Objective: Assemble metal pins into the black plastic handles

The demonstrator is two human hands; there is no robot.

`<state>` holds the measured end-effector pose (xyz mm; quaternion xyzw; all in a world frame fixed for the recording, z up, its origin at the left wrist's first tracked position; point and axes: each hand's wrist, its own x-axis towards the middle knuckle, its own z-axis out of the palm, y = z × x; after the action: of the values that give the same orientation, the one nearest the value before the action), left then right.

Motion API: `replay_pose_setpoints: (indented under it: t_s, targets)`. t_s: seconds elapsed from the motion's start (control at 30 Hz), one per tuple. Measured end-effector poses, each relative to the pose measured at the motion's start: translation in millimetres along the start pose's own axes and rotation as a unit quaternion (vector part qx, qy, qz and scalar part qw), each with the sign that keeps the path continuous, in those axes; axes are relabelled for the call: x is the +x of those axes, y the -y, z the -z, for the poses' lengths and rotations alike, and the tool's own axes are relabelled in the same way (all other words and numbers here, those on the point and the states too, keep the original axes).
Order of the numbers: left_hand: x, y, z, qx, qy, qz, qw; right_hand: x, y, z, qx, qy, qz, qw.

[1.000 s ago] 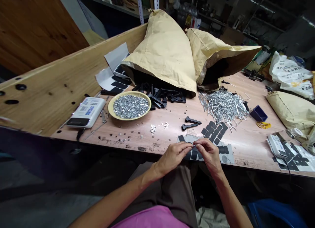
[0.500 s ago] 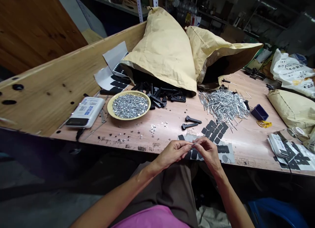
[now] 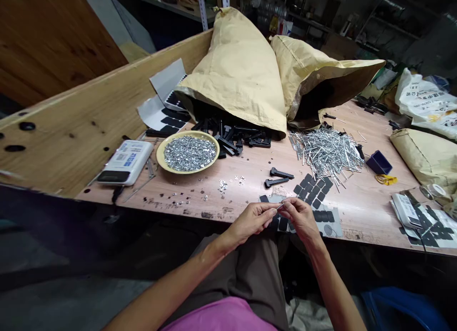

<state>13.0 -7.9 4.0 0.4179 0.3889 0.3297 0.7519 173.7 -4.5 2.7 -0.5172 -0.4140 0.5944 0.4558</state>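
Note:
My left hand (image 3: 254, 218) pinches a thin silver metal rod (image 3: 280, 206) between thumb and forefinger. At the rod's other end, the fingertips of my right hand (image 3: 301, 217) close around it; whether a small part sits there is hidden. Both hands meet just above the table's front edge, over a grey sheet (image 3: 335, 221) with black rounded stickers. Beyond them lie two black plastic pieces (image 3: 276, 182) with wider heads. A yellow bowl (image 3: 159, 160) full of tiny silver metal pieces stands to the left. A heap of thin metal rods (image 3: 326, 150) lies behind my right hand.
Two large paper sacks (image 3: 239, 69) lie at the back, black parts spilling from one. A white box-shaped device (image 3: 125, 162) sits at left by a wooden board (image 3: 71, 116). A small dark blue tray (image 3: 379, 163) and another white device (image 3: 406, 211) are at right.
The view has shifted very slightly. My right fingers have shifted a little at the rod's end, and more of the rod shows between the hands.

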Motion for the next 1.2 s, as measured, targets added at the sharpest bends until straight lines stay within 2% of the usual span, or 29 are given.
replay_pose_setpoints:
  t_s: [0.1,0.23,0.5,0.73,0.9,1.07,1.13,1.2]
  targets:
    - [-1.8,-4.2,4.5,0.031,0.027,-0.003,0.999,1.1,9.1,11.0,-0.071,0.058,0.011,0.996]
    - [-1.4,-7.1,8.8,0.074,0.058,-0.012,0.995,4.5,18.7,23.1,-0.185,0.108,0.076,0.974]
    - [1.5,-7.7,9.0,0.123,0.062,-0.036,0.99,5.4,26.8,25.1,-0.31,0.138,0.208,0.918]
    - [0.7,-10.8,9.1,0.101,0.084,-0.015,0.991,5.8,32.1,26.1,-0.354,0.151,0.272,0.882]
    - [1.0,-8.9,6.9,0.113,0.039,-0.068,0.991,-0.3,34.4,23.9,-0.428,0.131,0.349,0.823]
    - [0.4,-5.8,9.8,0.042,0.105,0.018,0.993,-7.5,35.9,17.1,-0.482,0.135,0.449,0.74]
    - [0.1,-4.9,11.2,0.045,0.106,0.01,0.993,-7.8,35.1,15.1,-0.501,0.15,0.482,0.703]
    - [-0.1,-4.4,12.4,0.054,0.107,-0.006,0.993,-7.1,33.2,14.4,-0.494,0.16,0.507,0.689]
